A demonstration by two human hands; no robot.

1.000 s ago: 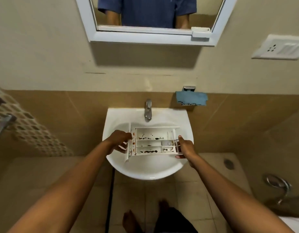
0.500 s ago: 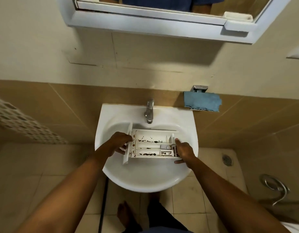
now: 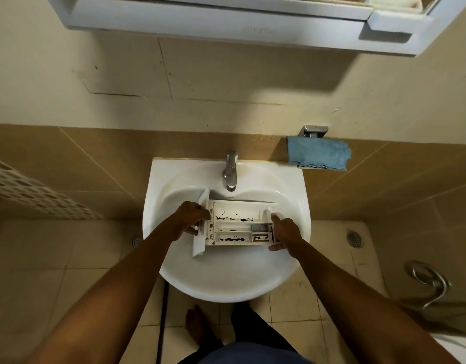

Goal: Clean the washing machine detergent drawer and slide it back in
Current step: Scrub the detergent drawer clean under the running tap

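Over the bowl of the white ceramic washbasin, toward its back edge and just in front of the chrome tap, a person is holding the white plastic detergent drawer crosswise, open side up, with its wider front panel pointing to the basin's left edge. Dark brown streaks and spots are showing in its long compartments, and a small grey insert is sitting at its right end. The left hand is gripping the front-panel end, its fingers curled round the plastic there. The right hand is clasping the opposite end, forefinger stretched along the end wall and thumb pressing the near side. Whether the drawer is touching the bowl, I cannot tell. A blue cloth is hanging from a metal holder on the tan wall tiles beyond the basin's back right corner. A bare foot is standing on the tiled floor below the basin's front edge.
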